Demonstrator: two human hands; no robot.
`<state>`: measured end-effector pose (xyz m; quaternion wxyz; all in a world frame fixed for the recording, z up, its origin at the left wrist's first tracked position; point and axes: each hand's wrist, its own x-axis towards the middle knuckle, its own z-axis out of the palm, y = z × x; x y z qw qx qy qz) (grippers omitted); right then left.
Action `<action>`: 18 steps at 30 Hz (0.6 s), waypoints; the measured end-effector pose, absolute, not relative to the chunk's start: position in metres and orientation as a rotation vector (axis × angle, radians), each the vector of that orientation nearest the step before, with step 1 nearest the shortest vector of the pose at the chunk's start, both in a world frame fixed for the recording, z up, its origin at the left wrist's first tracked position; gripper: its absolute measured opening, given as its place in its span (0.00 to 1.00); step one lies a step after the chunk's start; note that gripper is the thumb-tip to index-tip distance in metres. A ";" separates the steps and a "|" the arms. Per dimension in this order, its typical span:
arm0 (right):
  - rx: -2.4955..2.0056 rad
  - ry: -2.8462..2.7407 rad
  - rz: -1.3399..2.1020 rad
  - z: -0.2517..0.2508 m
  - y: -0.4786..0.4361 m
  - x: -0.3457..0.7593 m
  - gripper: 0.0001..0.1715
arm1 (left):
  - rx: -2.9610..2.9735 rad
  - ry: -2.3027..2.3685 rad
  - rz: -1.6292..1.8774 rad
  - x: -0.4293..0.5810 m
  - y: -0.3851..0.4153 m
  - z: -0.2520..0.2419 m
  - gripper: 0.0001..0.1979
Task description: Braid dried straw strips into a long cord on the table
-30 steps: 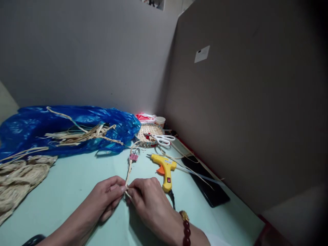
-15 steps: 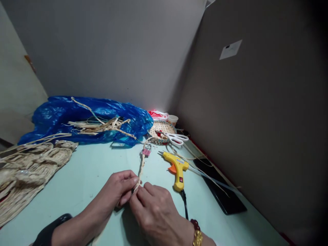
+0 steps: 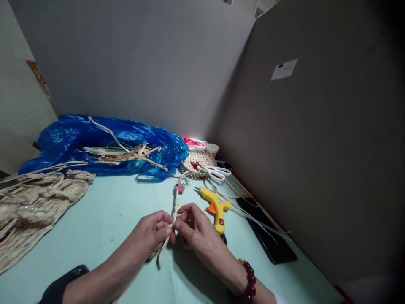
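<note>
A pale braided straw cord (image 3: 176, 205) runs down the pale green table from a pink binder clip (image 3: 180, 188). My left hand (image 3: 156, 232) pinches the cord's lower part from the left. From the right, my right hand (image 3: 193, 226) closes its thumb and forefinger on the cord at the same spot, its other fingers curled. Below the fingers a loose flat strand end hangs toward the table's near side. The yellow glue gun (image 3: 218, 205) lies just right of my right hand.
At the back left a blue plastic bag (image 3: 69, 139) holds straw strips (image 3: 126, 154). Woven straw pieces (image 3: 47, 211) lie at left. White-handled scissors (image 3: 218, 173) rest by a small basket (image 3: 202, 158) and a cup (image 3: 212, 149). A black phone-like slab (image 3: 272, 236) is at right.
My right hand has moved up and turned, its fingers now higher beside the cord. The loose strand end below my fingers has come into view. The camera view has shifted slightly.
</note>
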<state>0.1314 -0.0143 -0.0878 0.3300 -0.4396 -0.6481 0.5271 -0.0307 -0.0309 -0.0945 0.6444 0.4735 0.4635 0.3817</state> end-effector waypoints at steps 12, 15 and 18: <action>-1.162 -1.856 1.304 -0.079 -0.016 0.131 0.16 | 1.498 1.334 0.822 -0.030 -0.038 -0.079 0.07; -1.228 -1.846 1.248 -0.077 -0.017 0.129 0.17 | 1.797 1.551 0.718 -0.033 -0.043 -0.063 0.08; -1.217 -1.831 1.194 -0.078 -0.018 0.129 0.17 | 1.917 1.616 0.666 -0.032 -0.048 -0.057 0.15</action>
